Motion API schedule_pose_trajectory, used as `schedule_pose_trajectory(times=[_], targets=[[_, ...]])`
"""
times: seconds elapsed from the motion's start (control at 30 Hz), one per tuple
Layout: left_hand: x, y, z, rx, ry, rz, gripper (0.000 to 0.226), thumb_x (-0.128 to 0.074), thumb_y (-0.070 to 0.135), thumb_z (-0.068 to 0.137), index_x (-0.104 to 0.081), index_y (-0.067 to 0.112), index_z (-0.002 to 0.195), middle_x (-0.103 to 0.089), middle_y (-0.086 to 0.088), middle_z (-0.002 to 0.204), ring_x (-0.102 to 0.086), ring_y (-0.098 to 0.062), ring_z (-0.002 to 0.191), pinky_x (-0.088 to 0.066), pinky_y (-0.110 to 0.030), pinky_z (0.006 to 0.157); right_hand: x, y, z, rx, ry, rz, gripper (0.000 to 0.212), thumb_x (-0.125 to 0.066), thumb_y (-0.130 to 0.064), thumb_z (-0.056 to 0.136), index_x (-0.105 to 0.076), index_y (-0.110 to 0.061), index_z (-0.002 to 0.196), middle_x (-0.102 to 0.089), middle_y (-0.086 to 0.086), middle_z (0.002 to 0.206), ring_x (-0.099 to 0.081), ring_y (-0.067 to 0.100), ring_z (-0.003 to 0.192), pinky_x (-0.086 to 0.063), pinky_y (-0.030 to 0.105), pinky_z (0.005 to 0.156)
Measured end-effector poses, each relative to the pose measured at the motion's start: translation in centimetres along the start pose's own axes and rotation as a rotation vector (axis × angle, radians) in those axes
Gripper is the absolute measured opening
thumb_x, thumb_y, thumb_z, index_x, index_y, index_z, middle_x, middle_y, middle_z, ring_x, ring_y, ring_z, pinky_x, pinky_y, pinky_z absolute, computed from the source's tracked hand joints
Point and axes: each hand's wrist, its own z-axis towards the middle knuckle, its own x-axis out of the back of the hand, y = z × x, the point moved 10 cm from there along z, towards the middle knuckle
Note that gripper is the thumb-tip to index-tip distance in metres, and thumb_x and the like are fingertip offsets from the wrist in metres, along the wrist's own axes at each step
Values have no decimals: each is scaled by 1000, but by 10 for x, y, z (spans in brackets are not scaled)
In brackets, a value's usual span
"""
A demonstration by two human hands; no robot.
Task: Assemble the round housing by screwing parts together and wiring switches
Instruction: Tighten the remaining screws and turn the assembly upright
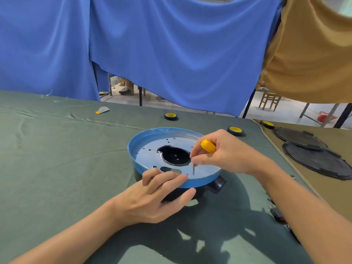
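The round housing (171, 159) sits mid-desk (57, 168) on green cloth: blue rim, pale perforated plate, dark central opening, black base beneath. The left hand (162, 193) clasps its near edge, fingers on the plate, thumb under. The right hand (224, 153) grips a yellow-handled screwdriver (207, 146), tip down on the plate.

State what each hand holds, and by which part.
Right hand: screwdriver, gripped at its yellow handle, fingertips on the shaft. Left hand: steadies the round housing at its near rim.
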Motion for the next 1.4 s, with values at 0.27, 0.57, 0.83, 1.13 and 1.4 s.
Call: schedule_pose_trajectory(times=[0.27,0.57,0.83,1.13,1.4], targets=[[-31,-52,-24,133,-120,10,41,-53,-4,93,-45,-4,133,-41,-18,119,-45,-34,113,-46,-55,100,-2,11,33,-5,62,-30,2,-75,-26,79,-74,-27,77,-69,-9,73,-62,7,74,-52,29,67],[-19,-84,-54,103,-180,-97,60,-79,-1,75,-43,-7,122,-39,-19,115,-54,-34,104,-39,-64,104,-8,3,59,2,88,15,5,-75,-25,82,-74,-23,78,-70,-11,71,-64,2,70,-49,13,56],[-11,-102,-62,207,-157,-160,39,-60,12,92,-40,-6,120,-39,-21,127,-47,-48,127,-44,-51,101,-20,-30,66,87,68,-58,6,-73,-25,83,-74,-22,78,-70,-7,71,-61,10,71,-50,25,62],[-16,-100,-67,237,-179,-128,48,-63,24,94,-42,-7,122,-41,-26,130,-46,-44,130,-49,-44,100,-50,-55,78,216,87,-144,11,-68,-24,89,-76,-15,91,-72,0,83,-62,13,76,-53,30,70],[-12,-98,-63,244,-140,-138,40,-54,26,100,-44,-5,122,-42,-23,130,-46,-41,128,-57,-43,89,-67,-58,84,229,33,-178,16,-66,-22,91,-74,-9,89,-69,5,75,-61,18,70,-52,41,67]])
